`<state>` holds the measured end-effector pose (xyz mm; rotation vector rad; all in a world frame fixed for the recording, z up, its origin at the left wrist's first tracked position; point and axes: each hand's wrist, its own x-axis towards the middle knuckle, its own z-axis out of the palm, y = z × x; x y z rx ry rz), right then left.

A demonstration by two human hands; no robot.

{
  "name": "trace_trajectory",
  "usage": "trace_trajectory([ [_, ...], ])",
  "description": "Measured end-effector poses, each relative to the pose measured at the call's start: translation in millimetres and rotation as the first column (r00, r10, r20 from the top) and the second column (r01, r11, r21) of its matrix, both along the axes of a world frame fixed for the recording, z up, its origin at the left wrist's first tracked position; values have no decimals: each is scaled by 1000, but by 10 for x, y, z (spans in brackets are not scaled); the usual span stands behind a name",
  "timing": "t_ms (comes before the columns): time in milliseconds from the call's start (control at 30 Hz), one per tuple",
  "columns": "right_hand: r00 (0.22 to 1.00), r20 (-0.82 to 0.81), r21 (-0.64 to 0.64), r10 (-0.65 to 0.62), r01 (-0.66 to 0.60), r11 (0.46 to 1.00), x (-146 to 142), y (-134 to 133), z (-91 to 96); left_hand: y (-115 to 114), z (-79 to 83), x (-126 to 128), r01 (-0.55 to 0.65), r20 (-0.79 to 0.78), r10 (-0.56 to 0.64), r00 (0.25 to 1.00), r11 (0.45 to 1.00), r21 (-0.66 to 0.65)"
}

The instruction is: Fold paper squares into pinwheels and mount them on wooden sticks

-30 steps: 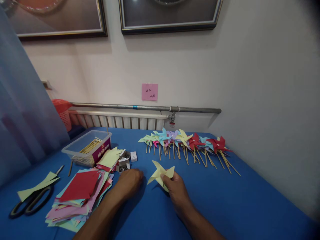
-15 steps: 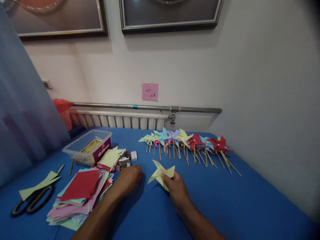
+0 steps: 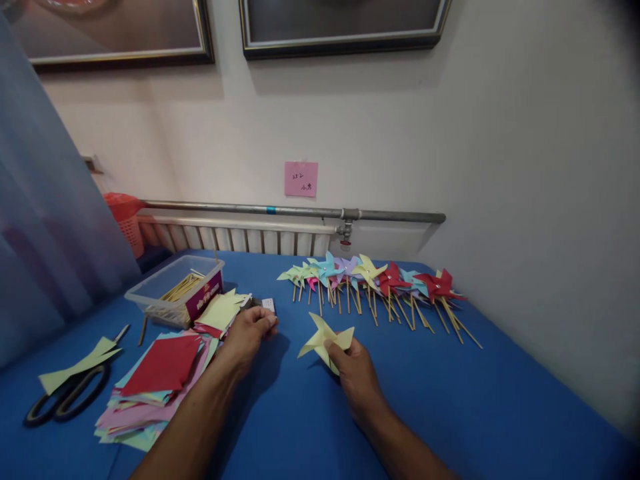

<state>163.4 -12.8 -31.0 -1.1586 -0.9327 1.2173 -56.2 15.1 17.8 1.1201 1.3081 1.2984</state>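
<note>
Pinched between the thumb and fingers of my right hand (image 3: pixel 357 373) is a pale yellow paper pinwheel (image 3: pixel 323 339), its blades folded in to the middle, with no stick showing. My left hand (image 3: pixel 251 330) is closed, thumb against fingertips, beside the small white box (image 3: pixel 269 305). Whatever those fingertips hold is too small to make out. Just behind that hand, a small open box of pins (image 3: pixel 249 303) is mostly covered by it. Yellow paper pieces (image 3: pixel 221 312) lie at its left.
Finished pinwheels on sticks (image 3: pixel 367 273) lie in a row at the back right. On the left are a clear tub of sticks (image 3: pixel 175 287), a stack of coloured paper (image 3: pixel 160 367) and black-handled scissors (image 3: pixel 83 393) under cut yellow paper. A radiator pipe (image 3: pixel 300 211) runs along the wall.
My left hand has lifted a little and turned, its thumb and fingertips now pinched together and hiding more of the pin box. The right hand still holds the pinwheel, barely shifted.
</note>
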Motion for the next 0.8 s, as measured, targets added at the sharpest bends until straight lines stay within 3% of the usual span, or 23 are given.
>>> trace_trajectory([
  [100,1000,1,-3,-6,6,1000,0,-22,49,-6,43,-3,-25,92,28,995,999,-33],
  [267,1000,7,-15,-11,11,1000,-11,-12,50,-37,78,22,13,116,-11,993,1000,-23],
  [433,1000,3,-16,21,-21,1000,-7,19,-28,-80,69,97,72,53,-72,996,997,-4],
  [600,1000,20,-14,-8,9,1000,-23,80,-148,-195,-6,335,203,-6,-203,979,978,39],
  [800,998,27,9,48,-48,999,-50,32,-71,-314,-131,591,228,-137,-208,969,961,155],
])
